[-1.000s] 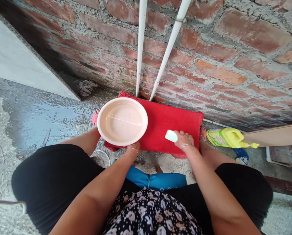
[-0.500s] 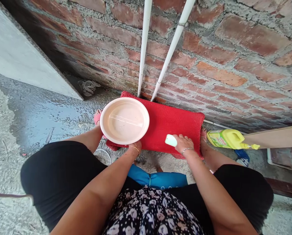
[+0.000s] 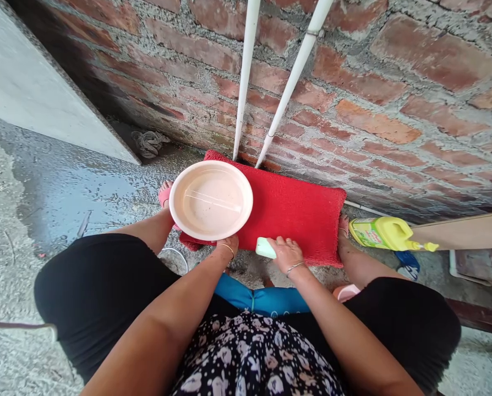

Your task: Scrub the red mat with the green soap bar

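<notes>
A pale pink plastic basin with water in it rests on the left part of a red mat. My left hand is at the basin's near rim, its fingers largely hidden below the edge; it appears to grip there. Over the near edge of the mat, my right hand is closed around a pale green scrub brush, whose working side faces down out of sight.
A yellow detergent bottle lies right of the mat. White pipes run down the brick wall behind. A grey slab leans at left near a bundled rag. Blue cloth hangs between my knees.
My right hand has moved left and toward me with the brush, to the mat's near edge. My left hand and the basin stay in place.
</notes>
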Motion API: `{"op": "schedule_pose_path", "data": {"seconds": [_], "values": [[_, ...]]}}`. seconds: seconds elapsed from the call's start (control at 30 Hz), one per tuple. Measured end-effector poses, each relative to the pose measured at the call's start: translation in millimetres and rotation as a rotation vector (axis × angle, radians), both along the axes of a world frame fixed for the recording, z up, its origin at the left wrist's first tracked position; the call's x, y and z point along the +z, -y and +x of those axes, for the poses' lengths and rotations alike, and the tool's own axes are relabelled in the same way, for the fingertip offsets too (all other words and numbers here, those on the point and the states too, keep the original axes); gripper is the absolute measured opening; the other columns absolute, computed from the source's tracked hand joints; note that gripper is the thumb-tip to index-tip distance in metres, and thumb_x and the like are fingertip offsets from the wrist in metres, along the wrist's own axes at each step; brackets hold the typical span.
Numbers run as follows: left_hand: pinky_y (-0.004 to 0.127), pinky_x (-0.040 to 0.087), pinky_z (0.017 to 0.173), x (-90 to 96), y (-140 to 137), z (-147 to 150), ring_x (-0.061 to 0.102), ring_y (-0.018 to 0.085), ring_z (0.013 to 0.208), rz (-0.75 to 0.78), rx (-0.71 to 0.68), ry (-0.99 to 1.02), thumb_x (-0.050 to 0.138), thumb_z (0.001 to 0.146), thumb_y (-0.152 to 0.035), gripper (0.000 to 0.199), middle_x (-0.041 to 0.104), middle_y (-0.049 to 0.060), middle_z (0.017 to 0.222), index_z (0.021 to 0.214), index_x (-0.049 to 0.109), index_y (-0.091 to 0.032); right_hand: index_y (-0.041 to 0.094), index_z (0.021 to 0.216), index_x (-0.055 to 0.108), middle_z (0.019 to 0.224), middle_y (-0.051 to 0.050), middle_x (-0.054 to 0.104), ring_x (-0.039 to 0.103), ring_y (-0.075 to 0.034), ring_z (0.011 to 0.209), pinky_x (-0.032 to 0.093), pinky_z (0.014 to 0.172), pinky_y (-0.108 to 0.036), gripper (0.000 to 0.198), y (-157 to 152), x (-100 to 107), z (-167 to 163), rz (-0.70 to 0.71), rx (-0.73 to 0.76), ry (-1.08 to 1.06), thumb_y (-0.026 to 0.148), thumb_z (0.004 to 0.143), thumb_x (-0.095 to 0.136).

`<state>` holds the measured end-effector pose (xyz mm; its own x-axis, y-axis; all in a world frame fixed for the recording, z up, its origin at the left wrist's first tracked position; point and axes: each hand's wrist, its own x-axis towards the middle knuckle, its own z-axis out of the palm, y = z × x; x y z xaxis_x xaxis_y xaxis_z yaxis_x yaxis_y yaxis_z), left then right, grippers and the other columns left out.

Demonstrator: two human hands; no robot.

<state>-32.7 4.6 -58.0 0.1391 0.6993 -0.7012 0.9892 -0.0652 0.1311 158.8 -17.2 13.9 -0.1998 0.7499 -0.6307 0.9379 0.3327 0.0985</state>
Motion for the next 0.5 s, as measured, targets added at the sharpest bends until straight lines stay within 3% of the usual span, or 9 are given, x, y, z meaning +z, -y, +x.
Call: {"op": "schedule_pose_path", "data": {"seconds": [0.17,0.37,0.5], "values": [[0.063,0.047,0.082,3.0,-3,4,0.042,0.046,0.121,-0.072,-0.045,-0.104,0.048,0.076,-0.007,0.050,0.054,0.030,0.122,0.126,0.052,-0.001,0.029,0.126,0.048,0.111,-0.010,0.056,0.052,-0.025,0.098,0.037,0.080,-0.037,0.045,0,20,71,-0.063,-0.136,0.217,0.018,0.084,0.040],[0.062,0.049,0.076,-4.0,0,2,0.050,0.045,0.114,-0.059,-0.089,-0.108,0.050,0.076,-0.008,0.050,0.057,0.031,0.116,0.125,0.051,0.000,0.031,0.136,0.038,0.114,-0.010,0.054,0.051,-0.024,0.099,0.036,0.083,-0.036,0.057,12,11,54,-0.037,-0.076,0.107,0.020,0.081,0.047],[0.060,0.046,0.085,-8.2,0,1,0.050,0.042,0.115,-0.028,-0.113,-0.083,0.052,0.074,-0.008,0.046,0.056,0.028,0.120,0.120,0.056,-0.002,0.030,0.129,0.045,0.113,-0.009,0.056,0.054,-0.024,0.097,0.038,0.079,-0.036,0.050,11,12,81,-0.071,-0.149,0.208,0.017,0.081,0.044]]}}
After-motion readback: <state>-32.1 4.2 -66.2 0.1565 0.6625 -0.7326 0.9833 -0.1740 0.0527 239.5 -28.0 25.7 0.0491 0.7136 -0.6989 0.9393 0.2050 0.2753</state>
